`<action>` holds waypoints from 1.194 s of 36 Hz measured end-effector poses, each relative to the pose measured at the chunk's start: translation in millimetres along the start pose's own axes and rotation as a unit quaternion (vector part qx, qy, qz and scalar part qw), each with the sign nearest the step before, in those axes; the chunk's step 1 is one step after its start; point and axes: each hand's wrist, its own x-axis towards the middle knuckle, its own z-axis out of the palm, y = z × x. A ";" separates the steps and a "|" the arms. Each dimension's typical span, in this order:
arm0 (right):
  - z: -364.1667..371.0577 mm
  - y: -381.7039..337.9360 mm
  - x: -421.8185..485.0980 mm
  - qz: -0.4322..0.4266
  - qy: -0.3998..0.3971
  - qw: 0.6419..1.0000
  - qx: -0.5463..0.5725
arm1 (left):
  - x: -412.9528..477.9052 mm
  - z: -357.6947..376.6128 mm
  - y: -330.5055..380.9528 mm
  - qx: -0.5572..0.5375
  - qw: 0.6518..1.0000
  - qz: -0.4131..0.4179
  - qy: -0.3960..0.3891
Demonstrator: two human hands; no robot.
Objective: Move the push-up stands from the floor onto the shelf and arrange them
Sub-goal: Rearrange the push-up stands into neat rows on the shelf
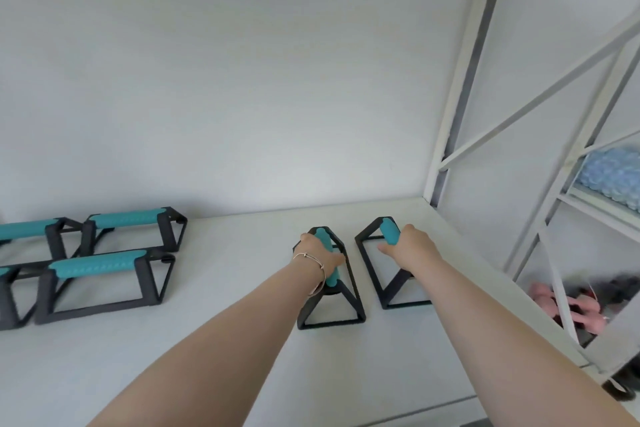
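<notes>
On the white shelf (214, 357):
Left hand (320, 255): wrapped around left stand's teal grip (331, 279).
Right hand (410, 244): wrapped around right stand's teal grip (389, 229).
Stands: just beside each other.

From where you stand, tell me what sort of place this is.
Probably a home gym or fitness storage corner: teal-grip push-up stands line a white shelf, with pink dumbbells and a blue knobbly roller on the neighbouring rack.

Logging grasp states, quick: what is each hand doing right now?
Left hand: closed around the teal grip of the left push-up stand.
Right hand: closed around the teal grip of the right push-up stand.
</notes>
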 end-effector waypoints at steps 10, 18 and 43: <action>7.7 -24.3 -25.7 -0.099 -0.033 0.995 0.000 | -18.5 -74.3 -48.8 0.151 0.983 0.097 -0.022; 19.2 -81.1 -89.1 -0.202 -0.074 0.977 -0.017 | -51.7 -170.6 -112.7 0.241 0.957 0.149 -0.066; 183.0 -322.5 -287.5 -0.370 -0.185 0.909 -0.044 | -102.5 -419.9 -394.0 0.413 0.901 0.135 0.004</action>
